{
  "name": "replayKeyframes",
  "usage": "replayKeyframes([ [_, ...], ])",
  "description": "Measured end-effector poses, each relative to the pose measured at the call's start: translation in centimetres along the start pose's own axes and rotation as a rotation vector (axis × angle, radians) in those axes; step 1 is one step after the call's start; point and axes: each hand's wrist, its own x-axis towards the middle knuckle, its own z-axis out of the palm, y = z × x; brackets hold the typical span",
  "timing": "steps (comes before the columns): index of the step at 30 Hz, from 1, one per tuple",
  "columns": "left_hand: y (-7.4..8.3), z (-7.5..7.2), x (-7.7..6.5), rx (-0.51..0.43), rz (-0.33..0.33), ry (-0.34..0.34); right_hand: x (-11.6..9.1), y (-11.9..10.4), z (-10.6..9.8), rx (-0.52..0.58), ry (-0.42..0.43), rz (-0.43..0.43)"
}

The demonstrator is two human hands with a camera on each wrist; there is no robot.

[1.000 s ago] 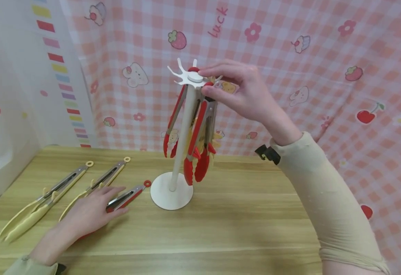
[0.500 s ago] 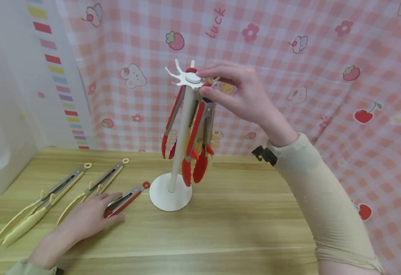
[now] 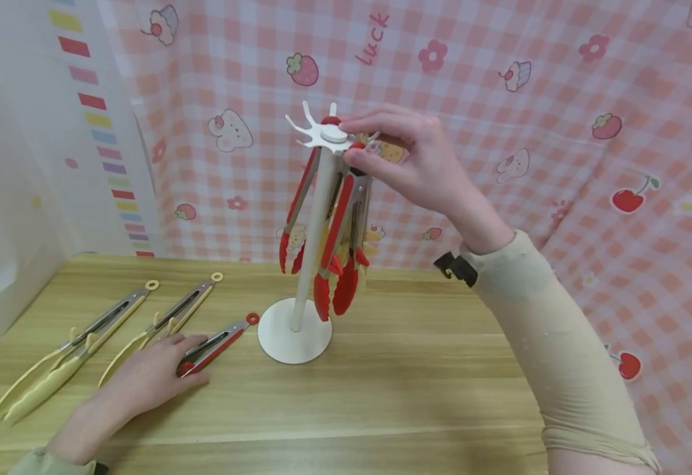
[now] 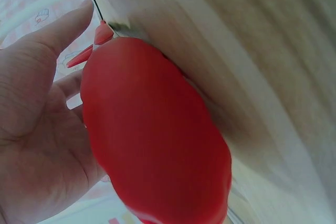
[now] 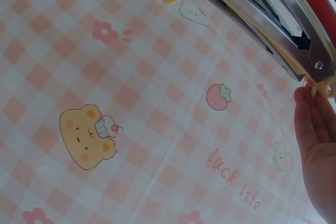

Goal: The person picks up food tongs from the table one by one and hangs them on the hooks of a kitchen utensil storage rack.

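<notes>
My left hand [image 3: 156, 373] lies over red tongs [image 3: 218, 349] on the table, fingers reaching across them and thumb apart on the near side. In the left wrist view the red scalloped head of these tongs [image 4: 152, 129] fills the middle, beside the spread thumb and palm [image 4: 42, 129]. At the top of a white hanging rack [image 3: 316, 137], my right hand [image 3: 417, 152] holds the hooked rim between thumb and fingers. Red tongs [image 3: 346, 257] hang right below that thumb; another red pair [image 3: 298, 211] hangs behind the pole. Yellow tongs [image 5: 252, 19] hang near the right fingertips.
Two yellow tongs lie on the wooden table left of the red ones: an outer pair [image 3: 78, 349] and an inner pair [image 3: 185, 303], partly behind my left hand. The rack's round white base [image 3: 274, 340] stands mid-table. A pink checked cloth [image 3: 476, 86] hangs behind.
My left hand has drawn back slightly down and left along the red tongs, its thumb coming closer in. The right hand stays at the rack's top. The view shifted a little.
</notes>
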Motion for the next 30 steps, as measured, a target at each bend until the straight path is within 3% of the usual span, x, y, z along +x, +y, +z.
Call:
replayKeyframes([
  [8, -0.2, 0.19, 0.08, -0.002, 0.021, 0.004, -0.07, 0.02, 0.05, 0.006, 0.002, 0.006],
  [30, 0.15, -0.22, 0.47, 0.026, -0.016, -0.062, -0.15, -0.16, 0.08, -0.017, 0.002, 0.034],
])
